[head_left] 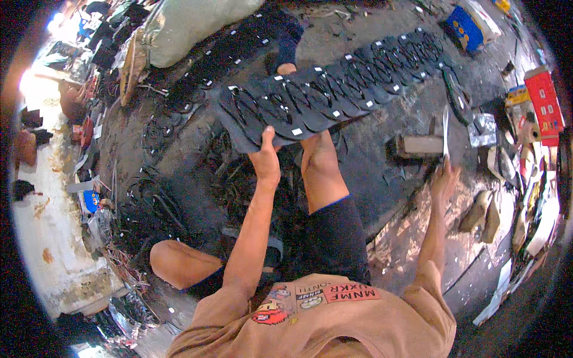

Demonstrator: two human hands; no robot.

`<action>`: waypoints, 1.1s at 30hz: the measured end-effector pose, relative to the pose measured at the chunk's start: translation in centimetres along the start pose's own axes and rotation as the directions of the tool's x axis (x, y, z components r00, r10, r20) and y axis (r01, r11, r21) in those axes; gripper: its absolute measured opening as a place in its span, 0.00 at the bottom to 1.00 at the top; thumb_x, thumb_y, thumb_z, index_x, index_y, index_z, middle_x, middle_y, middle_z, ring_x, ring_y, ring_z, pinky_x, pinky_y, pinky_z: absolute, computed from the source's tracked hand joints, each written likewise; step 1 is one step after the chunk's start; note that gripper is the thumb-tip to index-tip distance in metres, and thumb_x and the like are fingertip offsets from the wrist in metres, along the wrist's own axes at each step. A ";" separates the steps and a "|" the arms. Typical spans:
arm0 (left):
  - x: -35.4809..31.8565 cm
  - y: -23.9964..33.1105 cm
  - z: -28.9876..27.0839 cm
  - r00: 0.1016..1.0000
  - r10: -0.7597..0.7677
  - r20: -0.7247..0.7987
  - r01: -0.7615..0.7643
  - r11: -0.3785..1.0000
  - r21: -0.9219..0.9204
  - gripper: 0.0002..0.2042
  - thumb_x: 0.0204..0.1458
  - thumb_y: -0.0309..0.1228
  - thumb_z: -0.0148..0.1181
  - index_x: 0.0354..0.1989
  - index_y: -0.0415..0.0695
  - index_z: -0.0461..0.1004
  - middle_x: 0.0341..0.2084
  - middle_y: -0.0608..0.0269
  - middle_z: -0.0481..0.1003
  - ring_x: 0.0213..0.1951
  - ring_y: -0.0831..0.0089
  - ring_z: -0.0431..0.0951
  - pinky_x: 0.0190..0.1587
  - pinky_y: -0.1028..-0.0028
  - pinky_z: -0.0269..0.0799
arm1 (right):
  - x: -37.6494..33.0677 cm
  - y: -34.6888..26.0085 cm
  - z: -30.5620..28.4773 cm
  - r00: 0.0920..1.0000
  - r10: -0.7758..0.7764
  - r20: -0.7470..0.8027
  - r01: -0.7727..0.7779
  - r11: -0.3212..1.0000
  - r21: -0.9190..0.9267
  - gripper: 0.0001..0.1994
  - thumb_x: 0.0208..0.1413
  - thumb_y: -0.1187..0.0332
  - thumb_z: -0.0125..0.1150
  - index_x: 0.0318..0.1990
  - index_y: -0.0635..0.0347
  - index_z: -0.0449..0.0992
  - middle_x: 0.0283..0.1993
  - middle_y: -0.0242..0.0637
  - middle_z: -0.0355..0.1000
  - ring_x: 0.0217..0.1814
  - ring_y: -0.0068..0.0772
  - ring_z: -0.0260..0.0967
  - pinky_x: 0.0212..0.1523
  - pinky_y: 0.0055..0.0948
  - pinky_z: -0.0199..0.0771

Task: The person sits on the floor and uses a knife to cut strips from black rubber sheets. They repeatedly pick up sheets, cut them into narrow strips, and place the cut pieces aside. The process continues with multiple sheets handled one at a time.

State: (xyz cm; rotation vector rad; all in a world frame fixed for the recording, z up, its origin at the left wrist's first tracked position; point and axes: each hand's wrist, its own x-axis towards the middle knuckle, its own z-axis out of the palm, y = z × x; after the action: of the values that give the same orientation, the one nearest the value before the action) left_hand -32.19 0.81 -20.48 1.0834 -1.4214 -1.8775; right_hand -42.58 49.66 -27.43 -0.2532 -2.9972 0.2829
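Note:
My left hand (266,160) grips the near left edge of a long dark sheet (316,98), thumb on top and fingers out of sight beneath. Curved sole outlines, black strips and small white patches run along the sheet, which slants away to the far right across my raised leg. In my right hand (445,180), a knife (446,132) with a long pale blade points away from me, its handle hidden in the closed fingers. The blade is apart from the sheet, beside a wooden block (422,146) on the floor.
Dark scraps (218,179) litter the floor around my legs. A large pale sack (191,30) lies at the far left. Shoe lasts (480,215) stand on the right, near a red box (542,107). A blue and yellow bag (468,30) is at the far right.

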 end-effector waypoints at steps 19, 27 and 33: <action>-7.2 4.2 0.3 0.995 -0.096 -0.018 0.077 0.885 -0.460 0.29 0.57 0.33 0.64 0.66 0.46 0.62 0.56 0.55 0.72 0.50 0.56 0.78 0.36 0.59 0.90 | -17.2 -7.5 -2.3 0.989 -0.129 -0.071 0.147 0.819 0.555 0.22 0.60 0.69 0.64 0.62 0.62 0.76 0.55 0.55 0.76 0.65 0.54 0.70 0.58 0.43 0.75; -9.6 1.9 -11.3 0.929 -0.294 0.223 0.288 0.956 0.059 0.17 0.68 0.42 0.55 0.44 0.37 0.77 0.31 0.54 0.83 0.24 0.62 0.83 0.30 0.62 0.86 | -12.9 -11.1 -8.0 0.970 -0.071 0.234 -0.138 0.632 0.763 0.27 0.69 0.54 0.58 0.68 0.62 0.69 0.56 0.51 0.76 0.51 0.44 0.75 0.53 0.42 0.76; -10.8 3.2 -12.8 0.988 -0.136 0.071 0.098 0.916 0.390 0.24 0.70 0.46 0.52 0.27 0.37 0.75 0.16 0.65 0.72 0.16 0.79 0.67 0.21 0.71 0.62 | -22.7 -23.0 -13.0 0.754 -0.462 0.467 -0.163 0.557 0.814 0.15 0.73 0.56 0.53 0.45 0.61 0.73 0.27 0.32 0.68 0.26 0.24 0.63 0.28 0.28 0.65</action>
State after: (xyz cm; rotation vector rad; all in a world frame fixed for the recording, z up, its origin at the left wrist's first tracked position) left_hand -15.78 1.89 -16.00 1.2988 -1.8771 -1.7938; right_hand -22.21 25.66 -12.63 0.3063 -2.9558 2.0750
